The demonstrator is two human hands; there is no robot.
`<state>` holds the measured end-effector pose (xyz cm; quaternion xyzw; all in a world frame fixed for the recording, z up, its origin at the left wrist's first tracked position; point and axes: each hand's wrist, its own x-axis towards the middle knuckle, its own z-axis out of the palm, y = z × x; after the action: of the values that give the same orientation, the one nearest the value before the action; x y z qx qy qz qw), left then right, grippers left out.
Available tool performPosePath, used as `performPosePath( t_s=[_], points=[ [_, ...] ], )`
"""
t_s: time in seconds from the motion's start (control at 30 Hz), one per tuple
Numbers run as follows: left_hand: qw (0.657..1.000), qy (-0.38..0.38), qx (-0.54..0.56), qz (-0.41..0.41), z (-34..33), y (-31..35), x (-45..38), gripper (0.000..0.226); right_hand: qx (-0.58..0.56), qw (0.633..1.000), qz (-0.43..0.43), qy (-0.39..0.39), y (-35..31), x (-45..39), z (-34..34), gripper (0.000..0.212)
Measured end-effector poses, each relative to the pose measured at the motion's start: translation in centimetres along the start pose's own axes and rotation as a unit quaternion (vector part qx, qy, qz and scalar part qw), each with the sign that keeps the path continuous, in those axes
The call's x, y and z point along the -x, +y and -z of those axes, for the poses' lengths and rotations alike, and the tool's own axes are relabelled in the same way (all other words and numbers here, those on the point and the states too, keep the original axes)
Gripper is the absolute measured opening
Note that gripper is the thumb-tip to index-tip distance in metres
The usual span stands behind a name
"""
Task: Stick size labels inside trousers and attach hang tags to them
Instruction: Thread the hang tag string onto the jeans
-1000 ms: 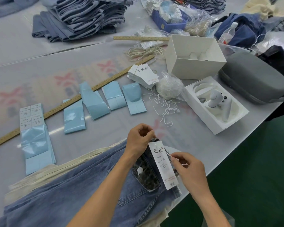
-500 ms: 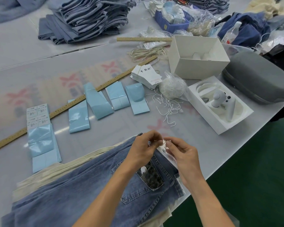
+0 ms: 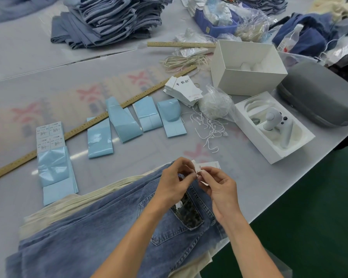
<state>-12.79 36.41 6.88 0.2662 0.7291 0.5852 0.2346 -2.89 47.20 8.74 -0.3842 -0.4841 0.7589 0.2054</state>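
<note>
The tag (image 3: 206, 165), held upright a second ago, now lies flat beyond the fingers at the jeans (image 3: 109, 233) waistband; left hand (image 3: 174, 182) and right hand (image 3: 219, 189) have closed together, each pinching its top end, so fastening seems underway

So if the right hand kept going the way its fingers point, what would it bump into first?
Most likely the left hand: the right hand points up-left at it, with only the white hang tag pinched between them. Depth is hard to judge.
</note>
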Motion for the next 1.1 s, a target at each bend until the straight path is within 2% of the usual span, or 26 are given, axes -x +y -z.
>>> performPosePath(
  t_s=[0.17,0.4,0.6,0.83,1.1],
  points=[
    [1.0,0.009,0.021,-0.003,-0.2,0.2,0.1,0.023,-0.013,1.0,-0.022,0.004,0.2,0.2,-0.6,0.01],
    [0.997,0.051,0.061,0.017,-0.8,0.1,0.3,0.027,-0.097,0.993,-0.062,0.021,0.3,0.3,-0.9,0.01],
    [0.994,0.078,0.074,0.026,-1.1,0.3,0.2,0.026,-0.092,0.994,-0.066,0.008,0.4,0.3,-0.9,0.016],
    [0.993,0.084,0.075,0.025,-1.1,0.0,0.3,0.029,-0.081,0.993,-0.065,0.049,0.7,0.2,-1.2,0.011],
    [0.993,0.086,0.078,0.021,-1.1,-0.2,0.3,0.034,-0.057,0.995,-0.067,0.037,0.8,0.5,-1.7,0.01]
  ],
)
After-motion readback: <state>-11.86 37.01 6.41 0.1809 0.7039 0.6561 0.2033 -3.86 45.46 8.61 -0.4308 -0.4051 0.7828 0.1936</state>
